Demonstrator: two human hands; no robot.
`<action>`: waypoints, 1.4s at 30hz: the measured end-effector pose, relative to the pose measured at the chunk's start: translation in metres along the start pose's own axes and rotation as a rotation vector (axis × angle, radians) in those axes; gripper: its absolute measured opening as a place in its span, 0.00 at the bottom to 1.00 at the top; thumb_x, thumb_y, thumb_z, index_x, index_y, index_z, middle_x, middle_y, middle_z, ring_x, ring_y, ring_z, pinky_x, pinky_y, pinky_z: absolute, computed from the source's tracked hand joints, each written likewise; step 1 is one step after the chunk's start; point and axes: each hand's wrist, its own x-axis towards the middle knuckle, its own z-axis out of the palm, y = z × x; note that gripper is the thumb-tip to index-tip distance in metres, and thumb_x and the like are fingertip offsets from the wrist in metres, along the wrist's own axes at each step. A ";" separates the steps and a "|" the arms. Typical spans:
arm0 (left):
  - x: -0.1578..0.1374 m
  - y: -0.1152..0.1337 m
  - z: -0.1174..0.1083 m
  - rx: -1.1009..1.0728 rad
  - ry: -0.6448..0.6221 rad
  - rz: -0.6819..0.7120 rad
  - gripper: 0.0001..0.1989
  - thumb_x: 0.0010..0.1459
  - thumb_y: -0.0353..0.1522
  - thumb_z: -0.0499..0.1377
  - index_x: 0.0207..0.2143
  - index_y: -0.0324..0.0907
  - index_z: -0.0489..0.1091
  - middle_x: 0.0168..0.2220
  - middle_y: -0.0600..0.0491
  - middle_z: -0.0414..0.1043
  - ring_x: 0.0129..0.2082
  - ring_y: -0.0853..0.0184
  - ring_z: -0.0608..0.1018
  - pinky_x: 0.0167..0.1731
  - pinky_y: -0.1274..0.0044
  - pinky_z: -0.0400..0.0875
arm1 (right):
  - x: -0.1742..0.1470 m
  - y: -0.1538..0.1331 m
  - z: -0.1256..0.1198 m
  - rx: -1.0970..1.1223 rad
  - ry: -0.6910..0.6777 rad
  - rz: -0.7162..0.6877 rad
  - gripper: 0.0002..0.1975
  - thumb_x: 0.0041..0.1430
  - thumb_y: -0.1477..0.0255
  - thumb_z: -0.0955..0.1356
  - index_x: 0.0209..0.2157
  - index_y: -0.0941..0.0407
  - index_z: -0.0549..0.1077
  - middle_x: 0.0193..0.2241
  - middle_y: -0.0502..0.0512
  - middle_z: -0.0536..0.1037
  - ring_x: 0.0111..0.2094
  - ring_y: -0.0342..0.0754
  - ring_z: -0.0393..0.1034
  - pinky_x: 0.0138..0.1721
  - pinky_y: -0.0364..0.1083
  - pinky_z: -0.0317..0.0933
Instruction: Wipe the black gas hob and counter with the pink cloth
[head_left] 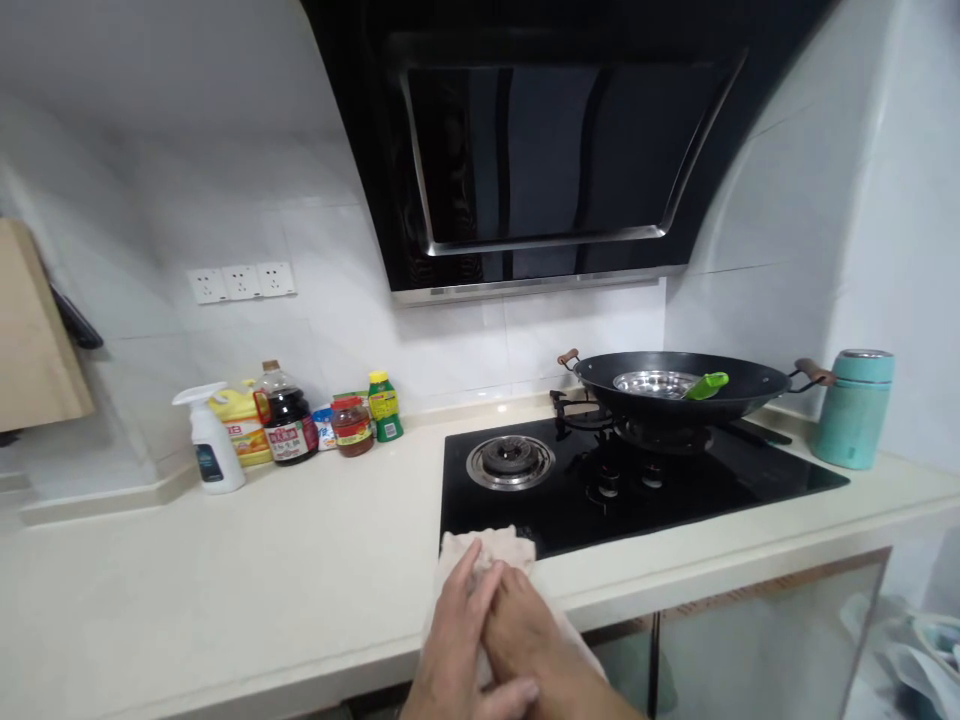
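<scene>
A pale cloth (499,545) lies across the front left corner of the black gas hob (570,520) and the counter edge. My right hand (521,625) presses down on this cloth, its fingers bent together over it. Alongside, my left hand (452,630) rests on the cloth with fingers stretched out and slightly apart; its fingertips meet my right hand and its thumb crosses near my right wrist. Part of the cloth is hidden under both hands. Ahead of them is the left burner (511,460), with no pan on it.
A wok (592,388) holding a steel bowl (652,382) and a green-handled utensil (707,386) sits over the right burner. A teal flask (855,415) stands beside it. A spray bottle (214,440), sauce bottle (286,420) and jar (351,428) line the back left. The range hood (547,150) overhangs.
</scene>
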 end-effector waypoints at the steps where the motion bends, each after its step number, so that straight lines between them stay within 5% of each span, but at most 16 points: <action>1: -0.002 0.004 0.001 0.056 -0.014 0.026 0.56 0.50 0.47 0.71 0.74 0.52 0.45 0.75 0.40 0.41 0.71 0.41 0.57 0.63 0.52 0.64 | 0.009 -0.012 0.002 0.041 -0.013 0.003 0.30 0.62 0.76 0.62 0.64 0.45 0.60 0.56 0.49 0.76 0.55 0.56 0.69 0.56 0.59 0.66; 4: -0.008 -0.001 0.002 0.226 0.001 0.041 0.60 0.49 0.51 0.71 0.74 0.50 0.40 0.74 0.37 0.42 0.69 0.40 0.60 0.60 0.53 0.66 | 0.015 -0.020 -0.012 0.145 -0.053 -0.054 0.31 0.67 0.70 0.61 0.69 0.39 0.50 0.64 0.42 0.68 0.64 0.53 0.61 0.61 0.58 0.62; 8: -0.020 -0.027 0.010 0.351 -0.050 0.114 0.62 0.49 0.60 0.65 0.75 0.45 0.38 0.69 0.34 0.57 0.64 0.43 0.69 0.57 0.57 0.69 | -0.013 0.030 -0.060 0.371 -0.202 -0.157 0.45 0.51 0.58 0.76 0.67 0.49 0.59 0.70 0.59 0.59 0.67 0.58 0.58 0.64 0.53 0.60; 12: -0.029 -0.027 0.038 0.503 -0.116 0.037 0.55 0.41 0.46 0.75 0.70 0.53 0.56 0.65 0.40 0.67 0.61 0.39 0.70 0.58 0.51 0.64 | -0.043 0.103 -0.095 0.336 -0.022 0.163 0.21 0.66 0.63 0.66 0.60 0.46 0.68 0.68 0.57 0.60 0.66 0.56 0.59 0.64 0.58 0.58; 15: -0.027 -0.010 0.062 0.556 -0.127 -0.117 0.50 0.41 0.36 0.74 0.68 0.50 0.61 0.67 0.38 0.62 0.65 0.34 0.64 0.59 0.45 0.59 | -0.054 0.143 -0.100 0.292 0.069 0.298 0.16 0.69 0.60 0.63 0.53 0.48 0.72 0.56 0.58 0.73 0.57 0.54 0.69 0.59 0.58 0.62; 19: -0.010 0.016 0.080 0.541 -0.177 -0.187 0.34 0.56 0.36 0.66 0.65 0.47 0.66 0.63 0.34 0.67 0.62 0.33 0.68 0.54 0.43 0.63 | -0.058 0.161 -0.092 0.287 0.053 0.312 0.17 0.70 0.56 0.61 0.44 0.49 0.76 0.47 0.56 0.78 0.50 0.54 0.72 0.54 0.57 0.64; 26: 0.049 0.082 0.125 0.480 -0.243 0.043 0.22 0.69 0.33 0.52 0.63 0.43 0.69 0.58 0.32 0.71 0.57 0.40 0.74 0.49 0.52 0.69 | -0.065 0.161 -0.088 0.395 0.047 0.390 0.25 0.73 0.54 0.54 0.50 0.48 0.76 0.53 0.56 0.76 0.57 0.56 0.69 0.59 0.59 0.60; 30: 0.068 0.108 0.147 0.502 -0.150 0.201 0.21 0.70 0.36 0.48 0.58 0.40 0.71 0.56 0.32 0.73 0.55 0.43 0.75 0.49 0.55 0.67 | -0.072 0.172 -0.084 0.440 0.045 0.414 0.26 0.72 0.53 0.53 0.49 0.48 0.77 0.54 0.55 0.76 0.58 0.54 0.68 0.64 0.57 0.58; 35: 0.057 0.097 0.128 0.433 -0.089 0.251 0.22 0.70 0.39 0.49 0.62 0.45 0.66 0.55 0.40 0.75 0.54 0.48 0.75 0.47 0.61 0.67 | -0.079 0.184 -0.077 0.439 0.023 0.388 0.27 0.72 0.52 0.54 0.51 0.48 0.76 0.57 0.56 0.74 0.58 0.54 0.69 0.65 0.56 0.59; 42: -0.004 0.024 0.057 0.401 -0.243 0.071 0.36 0.58 0.43 0.63 0.65 0.37 0.61 0.62 0.40 0.70 0.61 0.50 0.70 0.57 0.62 0.64 | -0.086 0.205 -0.059 0.354 -0.004 0.365 0.25 0.70 0.50 0.57 0.52 0.45 0.77 0.58 0.53 0.75 0.59 0.57 0.69 0.64 0.59 0.60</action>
